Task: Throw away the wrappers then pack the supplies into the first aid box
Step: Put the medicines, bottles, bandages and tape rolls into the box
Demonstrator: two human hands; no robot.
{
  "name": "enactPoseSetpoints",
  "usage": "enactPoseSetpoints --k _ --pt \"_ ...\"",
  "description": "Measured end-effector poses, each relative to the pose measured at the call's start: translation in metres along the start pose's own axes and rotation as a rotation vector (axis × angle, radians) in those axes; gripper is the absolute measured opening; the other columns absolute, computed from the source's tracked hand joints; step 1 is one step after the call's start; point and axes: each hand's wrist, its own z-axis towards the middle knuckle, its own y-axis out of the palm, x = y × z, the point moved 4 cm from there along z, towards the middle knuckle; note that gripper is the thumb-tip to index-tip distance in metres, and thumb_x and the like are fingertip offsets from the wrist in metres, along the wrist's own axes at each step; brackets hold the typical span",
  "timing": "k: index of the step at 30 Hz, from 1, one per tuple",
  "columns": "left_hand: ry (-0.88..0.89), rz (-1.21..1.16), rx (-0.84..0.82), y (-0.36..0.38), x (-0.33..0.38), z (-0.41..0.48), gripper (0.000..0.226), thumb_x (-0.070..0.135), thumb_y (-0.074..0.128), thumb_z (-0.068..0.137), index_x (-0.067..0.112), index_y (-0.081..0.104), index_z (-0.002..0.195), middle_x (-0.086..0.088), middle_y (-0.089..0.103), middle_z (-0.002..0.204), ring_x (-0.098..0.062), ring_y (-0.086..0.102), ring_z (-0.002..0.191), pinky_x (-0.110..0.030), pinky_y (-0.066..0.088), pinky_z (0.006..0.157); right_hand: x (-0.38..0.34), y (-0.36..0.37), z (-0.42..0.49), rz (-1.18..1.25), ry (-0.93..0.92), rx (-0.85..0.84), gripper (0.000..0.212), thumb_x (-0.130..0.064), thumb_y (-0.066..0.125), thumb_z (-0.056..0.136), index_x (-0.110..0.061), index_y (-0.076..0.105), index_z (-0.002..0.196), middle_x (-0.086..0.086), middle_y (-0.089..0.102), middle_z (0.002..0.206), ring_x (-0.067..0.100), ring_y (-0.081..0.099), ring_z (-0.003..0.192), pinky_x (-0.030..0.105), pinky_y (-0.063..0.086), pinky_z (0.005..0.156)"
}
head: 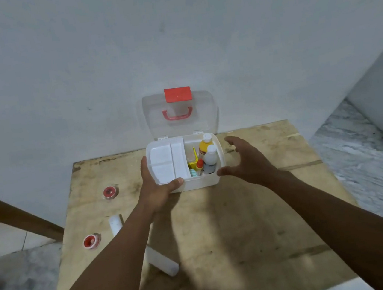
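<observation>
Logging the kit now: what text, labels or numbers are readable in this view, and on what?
No text is legible in this view.
On the red latch of the box: faint marks, too blurred to read.
On the yellow bottle: any label is too small to read.
On the dark bottle: any label is too blurred to read.
On the tape rolls: no print visible.

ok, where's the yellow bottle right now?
Head view: the yellow bottle sits at the back of the right compartment of the first aid box, just behind the white-capped dark bottle.
</observation>
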Motion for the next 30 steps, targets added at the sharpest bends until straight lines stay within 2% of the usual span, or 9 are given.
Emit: enactPoseSetpoints --k 3,6,10,14,17,21,24,27,30 --pt "-0.024 0.000 -0.010 -0.001 0.000 0.001 0.095 0.014 0.088 0.067 0.027 0.028 0.139 0.012 0.048 0.126 -0.005 0.049 0.118 -0.028 0.051 0.087 -0.006 0.000 0.016 0.092 -0.095 -0.109 0.098 -0.026 0.095 0.058 -0.012 0.041 0.139 -0.001 0.049 0.131 0.008 0.041 0.109 0.026 0.040 0.096" --pt "-0.041 -0.005 -0.017 0.000 0.004 0.000 0.093 0.015 0.087 0.067 0.028 0.030 0.139 0.012 0.048 0.128 -0.004 0.049 0.118 -0.030 0.054 0.087 0.000 0.011 0.039 0.119 -0.152 -0.196 0.103 -0.045 0.095 0.049 -0.023 0.041 0.134 -0.005 0.050 0.131 0.012 0.047 0.115 0.043 0.047 0.101" --pt "-0.062 0.005 -0.032 0.003 0.010 -0.001 0.092 0.017 0.087 0.066 0.029 0.031 0.138 0.010 0.049 0.129 -0.005 0.053 0.117 -0.038 0.056 0.090 0.024 0.038 0.060 0.109 -0.141 -0.240 0.119 -0.071 0.087 0.040 -0.029 0.034 0.137 -0.007 0.046 0.133 0.016 0.046 0.125 0.047 0.045 0.104" --pt "-0.076 0.028 -0.025 0.006 0.016 -0.004 0.090 0.015 0.085 0.065 0.027 0.032 0.137 0.014 0.049 0.126 0.003 0.052 0.114 -0.025 0.055 0.085 0.035 0.052 0.067 0.169 -0.152 -0.236 0.142 -0.075 0.086 0.035 -0.017 0.021 0.146 0.004 0.037 0.146 0.022 0.035 0.138 0.049 0.038 0.110" --pt "-0.099 0.067 -0.017 0.007 0.017 -0.004 0.089 0.018 0.085 0.066 0.030 0.032 0.137 0.010 0.047 0.130 -0.002 0.051 0.117 -0.023 0.055 0.083 0.037 0.055 0.062 0.201 -0.155 -0.227 0.143 -0.070 0.087 0.037 -0.020 0.014 0.150 0.001 0.029 0.150 0.018 0.027 0.142 0.046 0.035 0.113" --pt "-0.104 0.118 -0.005 0.010 0.022 -0.006 0.083 0.015 0.085 0.072 0.023 0.032 0.135 0.003 0.047 0.128 -0.008 0.051 0.117 -0.023 0.056 0.079 0.036 0.059 0.063 0.185 -0.140 -0.222 0.147 -0.083 0.077 0.034 -0.022 0.011 0.151 0.000 0.026 0.154 0.020 0.026 0.143 0.049 0.036 0.113" --pt "-0.127 0.123 0.075 0.011 0.021 -0.009 0.081 0.018 0.085 0.068 0.020 0.035 0.132 0.002 0.049 0.126 -0.014 0.051 0.119 -0.024 0.055 0.077 0.038 0.061 0.065 0.152 -0.122 -0.247 0.151 -0.088 0.074 0.033 -0.025 0.007 0.152 -0.004 0.021 0.157 0.019 0.023 0.146 0.049 0.034 0.114" --pt "-0.143 0.163 0.189 0.014 0.020 -0.020 0.084 0.031 0.084 0.065 0.025 0.037 0.134 0.013 0.052 0.130 -0.015 0.051 0.121 -0.039 0.049 0.096 0.040 0.062 0.066 0.137 -0.099 -0.244 0.150 -0.087 0.076 0.031 -0.028 0.007 0.151 -0.007 0.022 0.157 0.018 0.025 0.145 0.049 0.036 0.113" --pt "-0.124 0.253 0.344 0.021 0.024 -0.045 0.088 0.031 0.080 0.076 0.023 0.029 0.147 0.021 0.046 0.126 -0.008 0.046 0.116 -0.024 0.042 0.091 0.036 0.060 0.063 0.122 -0.102 -0.246 0.148 -0.086 0.076 0.034 -0.031 0.004 0.151 -0.009 0.017 0.159 0.018 0.022 0.147 0.047 0.032 0.116"
